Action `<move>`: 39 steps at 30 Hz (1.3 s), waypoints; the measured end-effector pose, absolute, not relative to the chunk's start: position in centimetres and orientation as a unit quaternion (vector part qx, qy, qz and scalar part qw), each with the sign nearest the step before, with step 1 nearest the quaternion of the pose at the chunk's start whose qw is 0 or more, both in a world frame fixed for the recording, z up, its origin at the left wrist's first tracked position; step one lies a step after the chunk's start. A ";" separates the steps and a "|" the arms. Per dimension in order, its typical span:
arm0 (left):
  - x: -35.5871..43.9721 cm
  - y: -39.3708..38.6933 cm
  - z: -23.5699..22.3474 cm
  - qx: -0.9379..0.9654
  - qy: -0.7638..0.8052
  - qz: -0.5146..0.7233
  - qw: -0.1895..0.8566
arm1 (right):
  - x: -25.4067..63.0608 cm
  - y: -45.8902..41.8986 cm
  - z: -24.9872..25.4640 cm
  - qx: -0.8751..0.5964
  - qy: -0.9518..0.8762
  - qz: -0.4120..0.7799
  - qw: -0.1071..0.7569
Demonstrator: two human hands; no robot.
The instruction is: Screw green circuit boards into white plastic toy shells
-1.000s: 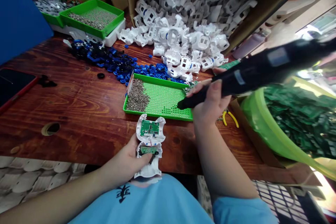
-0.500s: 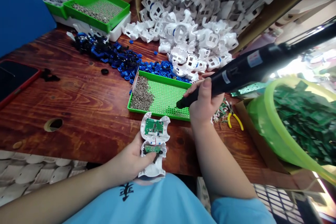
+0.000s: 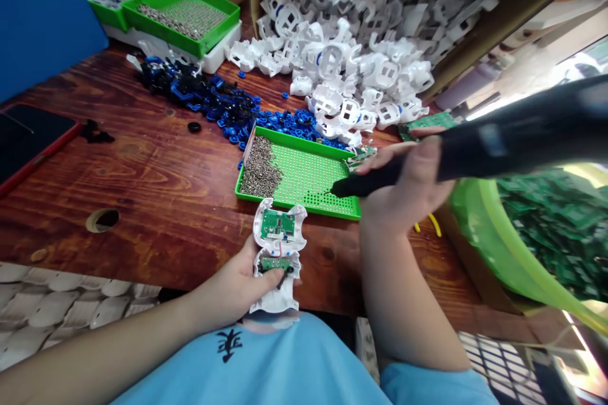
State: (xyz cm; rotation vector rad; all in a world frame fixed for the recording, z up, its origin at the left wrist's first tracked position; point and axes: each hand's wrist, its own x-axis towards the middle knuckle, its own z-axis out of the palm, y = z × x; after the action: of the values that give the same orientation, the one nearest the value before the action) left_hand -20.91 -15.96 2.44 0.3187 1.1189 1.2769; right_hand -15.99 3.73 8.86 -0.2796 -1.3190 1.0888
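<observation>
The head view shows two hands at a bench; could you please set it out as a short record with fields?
Left hand: holds a white casing, laid open
Right hand: grips a dark tool, its tip at the near tray; whether it touches, I cannot tell
Near tray: green, perforated, small metal pieces heaped at its left end
Beyond it: blue parts, then white shells
Far left: another green tray
Right side: green basin of circuit boards
</observation>
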 end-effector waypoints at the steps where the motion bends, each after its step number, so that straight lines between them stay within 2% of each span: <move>1: -20.9 -16.0 2.5 0.139 0.491 0.564 0.649 | -15.6 2.8 9.7 -0.129 -0.578 0.488 0.641; 6: -20.9 -16.0 2.5 0.136 0.493 0.577 0.637 | -14.0 -1.7 11.6 -0.104 -0.608 0.573 0.540; 13: -20.8 -16.1 2.3 0.154 0.497 0.581 0.626 | -14.8 -2.2 9.7 -0.095 -0.594 0.579 0.550; 28: -20.7 -16.1 2.2 0.170 0.502 0.580 0.619 | -14.5 -2.0 9.8 -0.122 -0.595 0.569 0.555; 39: -20.8 -16.6 2.4 0.133 0.479 0.572 0.653 | -14.4 -2.4 8.9 -0.066 -0.620 0.561 0.545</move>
State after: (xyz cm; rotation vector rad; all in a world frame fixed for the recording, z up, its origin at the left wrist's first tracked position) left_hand -20.84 -16.62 2.41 0.3021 1.0861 1.2984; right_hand -14.36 -2.45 8.90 -0.1560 -1.4697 1.3297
